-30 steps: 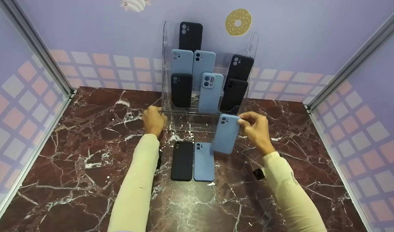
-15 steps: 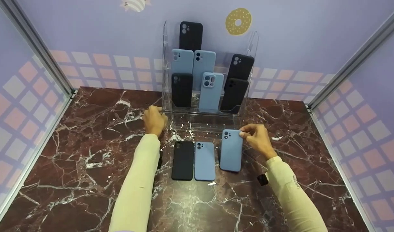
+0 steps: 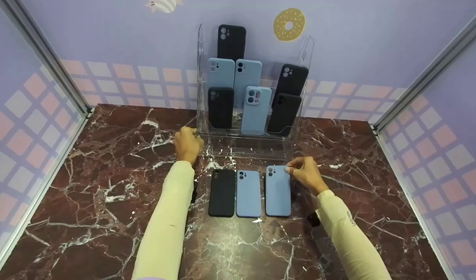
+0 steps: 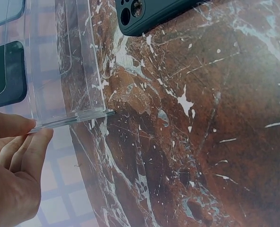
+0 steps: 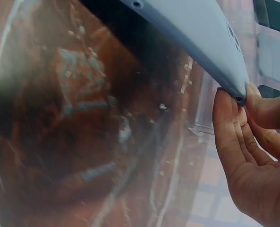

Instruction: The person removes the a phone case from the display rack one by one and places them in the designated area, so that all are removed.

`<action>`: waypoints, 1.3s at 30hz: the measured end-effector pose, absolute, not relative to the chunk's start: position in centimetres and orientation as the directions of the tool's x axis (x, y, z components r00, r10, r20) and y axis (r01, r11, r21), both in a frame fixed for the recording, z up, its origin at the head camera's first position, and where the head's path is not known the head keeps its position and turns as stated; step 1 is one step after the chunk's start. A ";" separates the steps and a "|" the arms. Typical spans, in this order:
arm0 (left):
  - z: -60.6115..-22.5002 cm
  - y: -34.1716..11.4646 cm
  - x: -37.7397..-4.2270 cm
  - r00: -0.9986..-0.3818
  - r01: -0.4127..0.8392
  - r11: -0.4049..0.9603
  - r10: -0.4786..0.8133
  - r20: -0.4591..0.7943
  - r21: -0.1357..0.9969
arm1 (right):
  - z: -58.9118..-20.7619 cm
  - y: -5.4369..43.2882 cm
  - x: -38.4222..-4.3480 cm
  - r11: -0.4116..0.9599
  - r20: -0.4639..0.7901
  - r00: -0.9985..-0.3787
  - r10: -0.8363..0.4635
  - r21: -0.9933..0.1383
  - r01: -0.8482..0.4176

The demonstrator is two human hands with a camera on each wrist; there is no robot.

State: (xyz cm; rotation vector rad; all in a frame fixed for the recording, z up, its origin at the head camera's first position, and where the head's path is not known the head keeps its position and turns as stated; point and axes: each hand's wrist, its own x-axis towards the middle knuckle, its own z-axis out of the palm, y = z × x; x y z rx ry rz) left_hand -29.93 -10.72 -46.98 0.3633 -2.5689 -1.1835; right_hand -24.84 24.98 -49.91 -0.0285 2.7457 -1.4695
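My right hand [image 3: 307, 173] pinches the upper right corner of a blue phone case [image 3: 278, 192] between thumb and fingers. In the right wrist view, that case [image 5: 191, 33] slants above the marble surface, its corner at the fingertips. To its left lie another blue phone case [image 3: 248, 194] and a black phone case [image 3: 222, 194], side by side. My left hand [image 3: 188, 144] grips the left side panel of a clear acrylic display stand [image 3: 245, 144]. In the left wrist view, the thumb and fingers of the left hand [image 4: 19, 156] pinch the clear panel's edge [image 4: 59, 122].
Several black and blue phone cases stand in the tiers of the rack, among them a blue one [image 3: 255, 112] and a black one [image 3: 221, 109] in front. A patterned back wall [image 3: 144, 50] rises behind the marble tabletop [image 3: 117, 186], with side walls left and right.
My right hand has brought the blue phone case down and toward me, from in front of the stand to beside the other two cases. The left hand stays on the stand.
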 end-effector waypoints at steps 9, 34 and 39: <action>-47.2 -10.7 -30.0 -0.925 -0.088 0.628 -0.339 0.171 0.773 | -51.4 24.2 -25.1 0.540 -0.051 -0.999 -0.003 -0.841 0.041; -47.0 -10.9 -30.1 -0.928 -0.131 0.609 -0.353 0.120 0.782 | -52.3 23.2 -25.0 0.636 -0.016 -0.999 0.043 -0.771 0.040; -47.0 -10.9 -30.1 -0.931 -0.111 0.620 -0.337 0.137 0.776 | -52.4 23.3 -25.0 0.637 -0.011 -0.999 0.033 -0.770 0.029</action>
